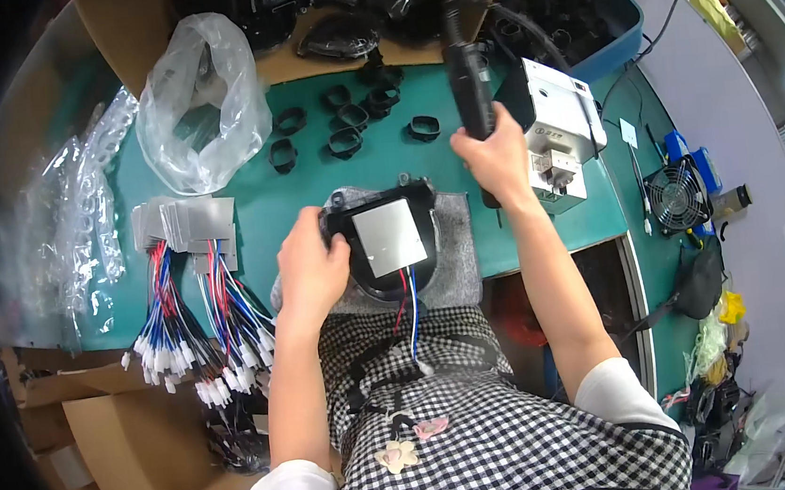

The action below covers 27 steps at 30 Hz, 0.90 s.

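My left hand [312,267] grips the left edge of a black plastic housing [376,284], fingers closed with the thumb on top. A flat silver plate [390,238] lies in the housing, and red, blue and white wires [414,314] trail from it toward my apron. Under the housing is a grey cloth pad [458,253]. To the right, my right hand [500,157] is wrapped round a black electric screwdriver [469,86], held upright above the table. Its lower end points down to the right of the housing, apart from it.
Silver plates with wire bundles [184,222] are stacked at left, beside a clear plastic bag [154,126]. Several black rings [345,143] lie beyond the housing. A cardboard box [132,43] of black parts, a blue bin [623,38], a white device [561,115] and a fan [678,195] stand around.
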Each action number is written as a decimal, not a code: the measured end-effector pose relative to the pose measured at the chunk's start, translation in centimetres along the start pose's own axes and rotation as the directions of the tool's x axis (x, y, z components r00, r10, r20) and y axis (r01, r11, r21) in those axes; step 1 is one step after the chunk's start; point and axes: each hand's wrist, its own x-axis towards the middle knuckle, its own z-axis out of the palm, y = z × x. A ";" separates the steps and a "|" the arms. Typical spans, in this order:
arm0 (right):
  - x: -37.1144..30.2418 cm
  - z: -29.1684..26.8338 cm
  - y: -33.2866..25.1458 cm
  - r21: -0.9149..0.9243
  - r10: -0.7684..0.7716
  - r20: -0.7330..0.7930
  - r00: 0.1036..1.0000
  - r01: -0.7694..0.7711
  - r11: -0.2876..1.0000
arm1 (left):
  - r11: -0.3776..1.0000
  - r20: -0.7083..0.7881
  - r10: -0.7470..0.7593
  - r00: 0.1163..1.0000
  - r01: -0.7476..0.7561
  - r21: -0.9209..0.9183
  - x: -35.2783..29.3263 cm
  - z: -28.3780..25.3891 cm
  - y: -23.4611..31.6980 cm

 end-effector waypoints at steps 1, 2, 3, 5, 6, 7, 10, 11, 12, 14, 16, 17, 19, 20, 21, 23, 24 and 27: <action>0.1 0.3 0.1 -0.088 0.037 0.048 0.998 -0.033 0.996 | 0.988 -0.014 -0.130 0.991 0.129 -0.080 -0.3 -1.1 0.5; 0.1 0.8 0.0 -0.197 -0.060 -0.030 0.998 0.053 0.979 | 0.988 -0.168 0.050 0.984 -0.073 -0.135 -0.7 -2.6 0.1; 0.4 1.0 -0.1 -0.230 0.010 0.017 1.000 -0.005 0.973 | 0.991 -0.222 -0.055 0.973 0.027 -0.130 -1.5 -5.2 -0.1; 1.1 1.9 -0.4 -0.292 0.054 0.071 0.996 -0.031 0.956 | 0.942 -0.466 -0.114 0.877 -0.053 -0.331 -3.8 -11.0 -3.9; 1.4 2.4 0.0 -0.323 0.032 0.072 0.997 -0.007 0.946 | 0.770 -0.471 -0.132 0.872 -0.209 -0.603 -6.0 -14.5 -8.9; 1.6 3.2 0.1 -0.353 0.007 0.090 0.996 0.026 0.935 | 0.449 -0.439 -0.092 0.894 -0.357 -0.819 -9.4 -18.1 -14.7; 2.4 4.7 0.2 -0.449 0.047 0.148 0.988 0.025 0.893 | -0.078 -0.382 -0.085 0.920 -0.388 -0.918 -18.8 -22.6 -25.0; 2.6 4.8 0.6 -0.465 0.032 0.131 0.991 0.033 0.885 | -0.155 -0.373 -0.160 0.914 -0.396 -0.905 -20.7 -22.4 -26.9; 2.7 5.0 0.9 -0.480 0.012 0.125 0.992 0.050 0.876 | -0.130 -0.393 -0.335 0.856 -0.455 -0.881 -23.7 -22.4 -30.5; 3.2 5.8 0.8 -0.489 0.059 0.179 0.982 0.037 0.871 | 0.161 -0.430 -0.820 0.378 -0.569 -0.806 -33.0 -24.7 -40.6; 2.9 4.9 0.8 -0.556 0.009 0.119 0.993 0.059 0.829 | 0.088 -0.159 -0.986 0.050 -0.654 -0.751 -32.2 -19.5 -42.4; 2.1 5.2 0.2 -0.502 -0.052 0.104 0.993 0.097 0.859 | 0.148 -0.181 -0.983 -0.010 -0.617 -0.772 -35.3 -18.2 -44.5; -0.7 4.7 -1.2 -0.365 -0.143 0.121 0.982 0.178 0.914 | 0.160 -0.082 -0.982 -0.173 -0.505 -0.848 -39.3 -14.9 -47.0; -2.8 4.6 -1.7 -0.224 -0.219 0.155 0.963 0.250 0.942 | 0.106 0.014 -0.965 -0.261 -0.442 -0.891 -41.9 -13.5 -47.8; -4.7 4.3 -1.7 -0.074 -0.273 0.222 0.936 0.296 0.952 | 0.027 0.133 -0.930 -0.342 -0.426 -0.904 -43.9 -13.0 -48.1; -9.2 4.6 -3.1 0.137 -0.594 0.333 0.732 0.586 0.799 | -0.103 0.273 -0.854 -0.443 -0.371 -0.923 -47.0 -8.4 -47.5; -11.1 4.4 -3.9 0.119 -0.565 0.452 0.690 0.581 0.805 | -0.160 0.229 -0.882 -0.413 -0.197 -0.967 -42.9 -6.8 -46.4; -13.8 5.5 -4.4 0.086 -0.538 0.646 0.542 0.648 0.756 | 0.083 -0.096 -0.930 -0.356 0.051 -0.995 -34.8 -9.9 -40.2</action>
